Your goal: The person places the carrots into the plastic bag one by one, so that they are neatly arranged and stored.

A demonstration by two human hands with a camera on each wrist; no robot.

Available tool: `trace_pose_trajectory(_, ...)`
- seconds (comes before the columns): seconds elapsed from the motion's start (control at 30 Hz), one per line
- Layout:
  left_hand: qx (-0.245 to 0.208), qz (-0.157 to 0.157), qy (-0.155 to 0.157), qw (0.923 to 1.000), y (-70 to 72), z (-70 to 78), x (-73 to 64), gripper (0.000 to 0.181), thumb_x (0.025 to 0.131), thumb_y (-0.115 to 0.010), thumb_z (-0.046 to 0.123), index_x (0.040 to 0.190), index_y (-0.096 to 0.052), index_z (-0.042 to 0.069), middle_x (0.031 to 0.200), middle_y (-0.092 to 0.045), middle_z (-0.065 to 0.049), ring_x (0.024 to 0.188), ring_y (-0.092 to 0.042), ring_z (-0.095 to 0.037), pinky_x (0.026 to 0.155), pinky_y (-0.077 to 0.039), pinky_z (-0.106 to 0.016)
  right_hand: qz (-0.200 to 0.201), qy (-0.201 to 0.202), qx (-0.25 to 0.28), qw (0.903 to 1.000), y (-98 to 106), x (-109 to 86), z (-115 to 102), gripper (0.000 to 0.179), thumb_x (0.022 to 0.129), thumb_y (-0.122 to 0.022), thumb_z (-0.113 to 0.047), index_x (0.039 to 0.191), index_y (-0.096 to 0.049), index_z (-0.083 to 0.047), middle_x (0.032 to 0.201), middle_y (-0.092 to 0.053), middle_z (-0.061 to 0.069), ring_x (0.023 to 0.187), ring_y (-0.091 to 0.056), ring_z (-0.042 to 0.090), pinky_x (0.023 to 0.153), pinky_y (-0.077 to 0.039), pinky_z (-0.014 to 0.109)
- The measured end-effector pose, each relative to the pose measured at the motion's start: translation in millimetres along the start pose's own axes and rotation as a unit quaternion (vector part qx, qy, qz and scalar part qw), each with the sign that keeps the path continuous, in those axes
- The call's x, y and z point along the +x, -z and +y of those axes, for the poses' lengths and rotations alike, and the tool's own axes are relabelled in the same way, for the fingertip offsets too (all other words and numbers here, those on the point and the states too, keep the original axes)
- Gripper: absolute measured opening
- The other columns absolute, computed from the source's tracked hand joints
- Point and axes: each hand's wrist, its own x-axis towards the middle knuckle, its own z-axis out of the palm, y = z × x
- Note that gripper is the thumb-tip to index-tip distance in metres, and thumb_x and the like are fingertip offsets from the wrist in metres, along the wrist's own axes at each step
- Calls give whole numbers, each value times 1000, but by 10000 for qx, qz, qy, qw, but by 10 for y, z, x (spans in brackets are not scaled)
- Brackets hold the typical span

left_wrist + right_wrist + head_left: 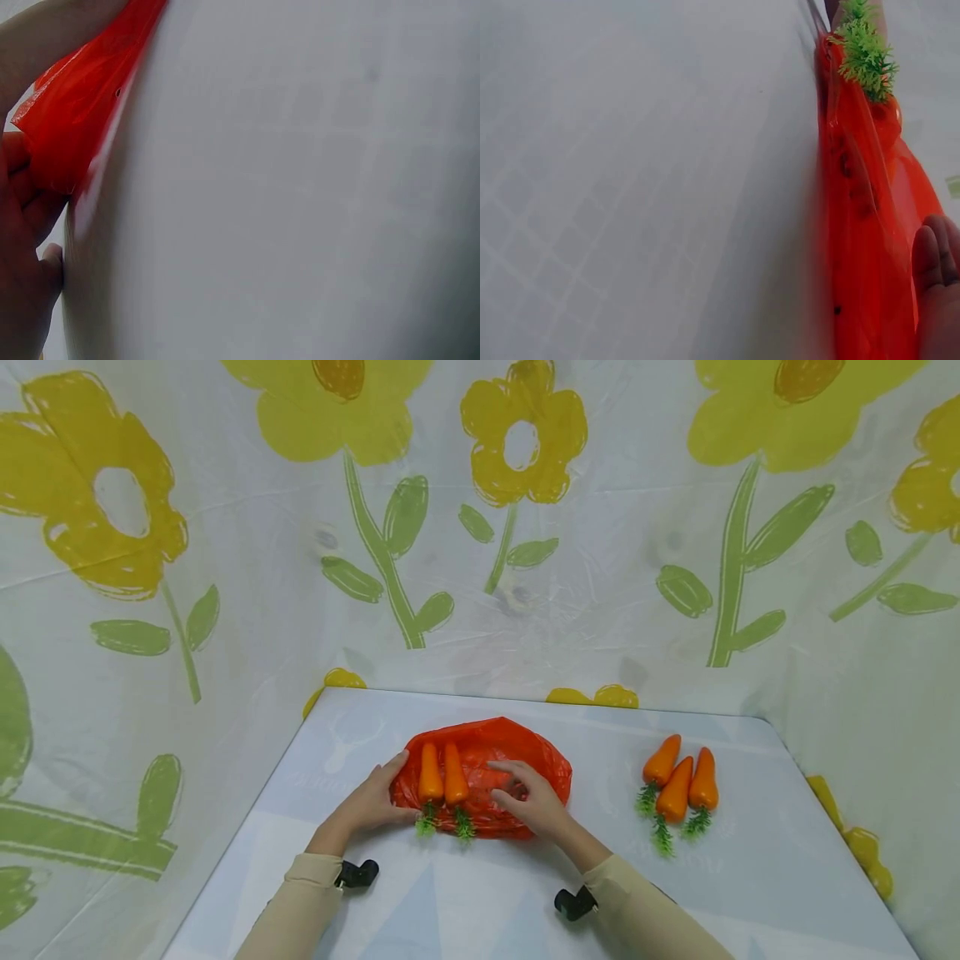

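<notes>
A red plastic bag [487,735] lies spread on the table, its edge raised around its middle. Two toy carrots [453,772] with green leafy tops lie side by side on its left part, tips pointing away from me. My left hand [369,800] rests against the bag's left edge, thumb apart from the fingers; the left wrist view shows those fingers [34,202] touching the red plastic. Over the bag's right part is my right hand [536,799], its fingers loosely bent and nothing between them. In the right wrist view, the bag [866,225] stands beside that hand.
Three more toy carrots [675,789] lie in a group to the right of the bag. The pale table [780,827] ends at a flower-patterned curtain [600,577] behind it and at both sides. A small black camera [576,903] sits at the right wrist.
</notes>
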Motion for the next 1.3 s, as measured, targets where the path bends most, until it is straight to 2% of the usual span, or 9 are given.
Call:
trace_pose_trajectory(0.23,27,-2,-22,10000,-2,-2,8,116,75,-87,49,162,-23,7,165,-28,-17,150,-21,-49,121,-20,-60,177,-46,-102,9998,61,-46,1,46,97,-71,-24,141,-60,-20,137,-58,8,95,-57,19,85,-54,34)
trace_pose_trajectory(0.47,11,37,-61,10000,-14,-16,14,116,75,-88,49,162,-24,6,164,-29,-18,149,-22,-50,120,-21,-61,204,30,-230,9995,120,-89,12,46,96,-71,-20,141,-60,-15,132,-60,11,93,-57,20,83,-55,30)
trace_pose_trajectory(0.73,-11,64,-15,10000,-8,-3,3,116,74,-88,49,162,-25,7,164,-29,-18,148,-21,-52,119,-23,-62,261,148,-133,9995,178,-165,33,47,96,-72,-25,140,-61,-13,135,-59,13,93,-58,19,84,-55,30)
trace_pose_trajectory(1.03,-37,59,7,10000,-8,0,2,116,74,-89,47,162,-25,7,164,-29,-18,148,-21,-52,119,-23,-63,424,326,-163,9984,297,-217,89,42,96,-72,-17,137,-63,-23,134,-61,14,89,-61,16,80,-56,29)
trace_pose_trajectory(1.3,-24,42,40,10000,-7,5,5,115,75,-88,49,162,-25,8,165,-29,-17,149,-21,-51,120,-22,-62,477,501,-182,9974,416,-285,119,42,97,-71,-19,138,-62,-15,131,-62,14,89,-61,16,80,-56,29)
